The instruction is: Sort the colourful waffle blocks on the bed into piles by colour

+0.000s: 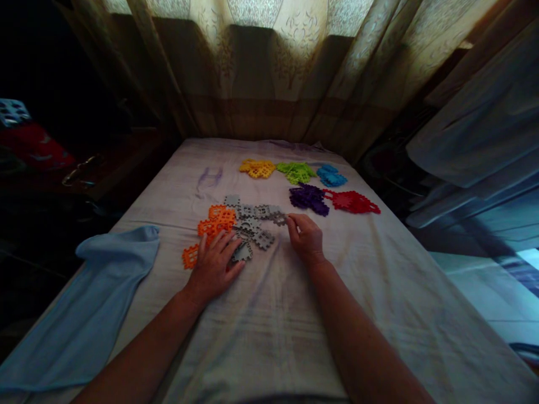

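Flat grey interlocking building tiles point(248, 224) with notched edges lie in a loose cluster on the sheet. Orange tiles point(217, 221) of the same kind touch them on the left. My left hand point(214, 264) rests flat, fingers spread, over the lower orange and grey tiles and hides part of them. At the cluster's right end, my right hand point(307, 238) pinches a grey tile point(279, 217) between thumb and forefinger. That tile lies against the other grey ones; whether it is joined to them I cannot tell.
Farther back are piles of yellow tiles point(256, 168), lime green tiles point(296, 171), blue tiles point(331, 175), purple tiles point(309, 198) and red tiles point(353, 202). A light blue cloth point(96, 297) lies at the left edge of the sheet-covered surface point(269, 336). Curtains point(269, 84) hang behind.
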Motion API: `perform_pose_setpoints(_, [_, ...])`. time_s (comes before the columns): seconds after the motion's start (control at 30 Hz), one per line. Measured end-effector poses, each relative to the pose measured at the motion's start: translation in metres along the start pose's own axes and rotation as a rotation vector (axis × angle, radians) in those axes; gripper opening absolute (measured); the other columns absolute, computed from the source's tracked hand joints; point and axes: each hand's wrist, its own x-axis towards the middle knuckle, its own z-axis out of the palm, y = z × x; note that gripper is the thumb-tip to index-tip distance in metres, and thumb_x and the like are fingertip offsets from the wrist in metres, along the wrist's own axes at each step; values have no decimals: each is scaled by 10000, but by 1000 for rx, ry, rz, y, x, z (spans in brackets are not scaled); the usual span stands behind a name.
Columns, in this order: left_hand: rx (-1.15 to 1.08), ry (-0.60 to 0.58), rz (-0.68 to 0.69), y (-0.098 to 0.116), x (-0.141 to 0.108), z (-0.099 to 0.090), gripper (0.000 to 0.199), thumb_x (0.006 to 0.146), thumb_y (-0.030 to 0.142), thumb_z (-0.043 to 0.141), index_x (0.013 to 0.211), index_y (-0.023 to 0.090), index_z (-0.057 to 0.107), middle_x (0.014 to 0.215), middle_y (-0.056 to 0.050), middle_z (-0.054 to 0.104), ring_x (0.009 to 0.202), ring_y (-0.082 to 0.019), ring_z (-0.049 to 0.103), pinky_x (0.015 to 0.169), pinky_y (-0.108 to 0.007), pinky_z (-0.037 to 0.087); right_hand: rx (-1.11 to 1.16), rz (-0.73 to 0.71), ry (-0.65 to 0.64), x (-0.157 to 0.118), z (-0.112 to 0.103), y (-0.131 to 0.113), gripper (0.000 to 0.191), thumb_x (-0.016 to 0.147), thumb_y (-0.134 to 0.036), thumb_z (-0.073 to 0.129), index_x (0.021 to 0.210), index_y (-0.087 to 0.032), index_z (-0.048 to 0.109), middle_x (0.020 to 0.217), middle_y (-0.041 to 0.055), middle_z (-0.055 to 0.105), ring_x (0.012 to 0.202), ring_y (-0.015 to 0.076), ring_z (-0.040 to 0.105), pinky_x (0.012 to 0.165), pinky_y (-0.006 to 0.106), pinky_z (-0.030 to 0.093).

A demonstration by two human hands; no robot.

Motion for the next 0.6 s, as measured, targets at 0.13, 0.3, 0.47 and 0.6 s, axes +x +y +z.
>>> perform_pose_setpoints(0.13, [-24,22,19,-1,1,-1,409,916,411,539,1287,273,642,1444,-95,573,1395,-318,454,1195,-610,193,37,259,18,6,-13,35,375,946,-361,416,1058,-215,743,1026,71,762,953,225,680,857,314,511])
perform_pose_setpoints(0.3, [-64,52,72,-1,2,-5,280,924,386,533,1081,278,739,1355,-76,646,1349,-303,506,1191,-598,211,-11,357,-42,4,-24,63,330,907,-353,462,984,-231,758,929,50,773,880,224,684,775,308,504])
perform_pose_setpoints(0.47, [-79,72,84,-5,3,-5,258,922,388,534,1013,278,749,1308,-63,678,1325,-294,531,1183,-582,243,-176,382,-97,1,-26,64,319,917,-358,469,991,-256,761,992,61,763,890,236,674,747,315,486])
perform_pose_setpoints(0.6, [-78,107,101,-8,3,-4,253,929,385,530,987,271,748,1281,-61,694,1311,-289,546,1173,-569,268,-266,367,-100,1,-25,60,298,917,-324,482,982,-235,758,1030,86,734,937,238,656,773,316,477])
